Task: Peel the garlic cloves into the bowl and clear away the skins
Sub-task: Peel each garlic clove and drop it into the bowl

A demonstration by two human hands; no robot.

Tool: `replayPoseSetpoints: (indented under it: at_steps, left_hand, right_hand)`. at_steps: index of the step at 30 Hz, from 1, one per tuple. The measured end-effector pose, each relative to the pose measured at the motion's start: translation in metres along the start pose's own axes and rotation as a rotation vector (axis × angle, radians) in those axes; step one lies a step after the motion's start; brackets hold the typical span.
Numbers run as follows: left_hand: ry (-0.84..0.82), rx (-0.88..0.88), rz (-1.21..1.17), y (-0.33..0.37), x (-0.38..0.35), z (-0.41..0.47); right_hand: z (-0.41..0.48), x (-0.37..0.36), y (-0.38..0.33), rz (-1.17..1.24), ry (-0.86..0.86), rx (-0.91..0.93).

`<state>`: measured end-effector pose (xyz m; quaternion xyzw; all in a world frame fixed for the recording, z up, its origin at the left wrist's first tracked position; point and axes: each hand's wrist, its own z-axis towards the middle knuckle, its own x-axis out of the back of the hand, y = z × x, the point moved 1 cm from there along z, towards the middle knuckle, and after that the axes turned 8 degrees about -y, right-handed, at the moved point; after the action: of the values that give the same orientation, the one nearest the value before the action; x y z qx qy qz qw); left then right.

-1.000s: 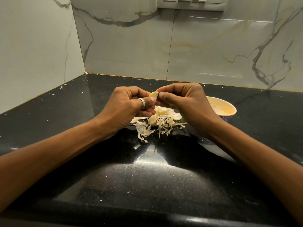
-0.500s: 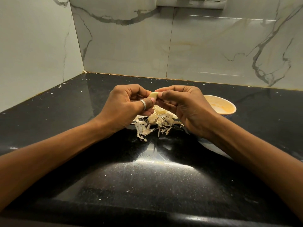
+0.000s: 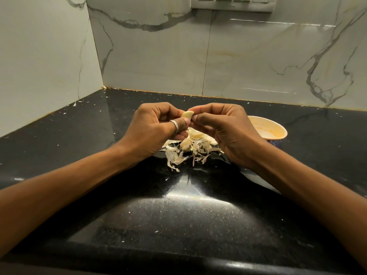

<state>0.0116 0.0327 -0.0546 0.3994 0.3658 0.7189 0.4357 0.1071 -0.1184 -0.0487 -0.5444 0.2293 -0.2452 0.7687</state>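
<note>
Over the black countertop (image 3: 178, 225), my left hand (image 3: 155, 130) and right hand (image 3: 224, 132) have scarcely shifted in a second. Both sets of fingertips pinch one garlic clove (image 3: 187, 115), now turned sideways between them; I judge it nearly ready to drop. The bowl (image 3: 274, 127) waits just to my right, above the heap of skins (image 3: 190, 153). The clove looks pale, smooth and bare.

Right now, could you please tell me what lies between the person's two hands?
In the head view, a pale garlic clove sits between the left hand and right hand, pinched by both, above the pile of skins.
</note>
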Motion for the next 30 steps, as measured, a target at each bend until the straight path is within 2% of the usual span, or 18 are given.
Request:
replayPoseSetpoints:
  at_steps: [10, 30]
  left_hand:
    - [0.007, -0.005, 0.029, -0.0017, -0.0003, 0.0010]
    - [0.017, 0.016, 0.014, -0.0007, -0.0012, -0.0003]
  right_hand:
    - [-0.0024, -0.0017, 0.0005, -0.186, 0.030, 0.078]
    - [-0.0028, -0.0045, 0.0001, -0.284, 0.022, 0.130]
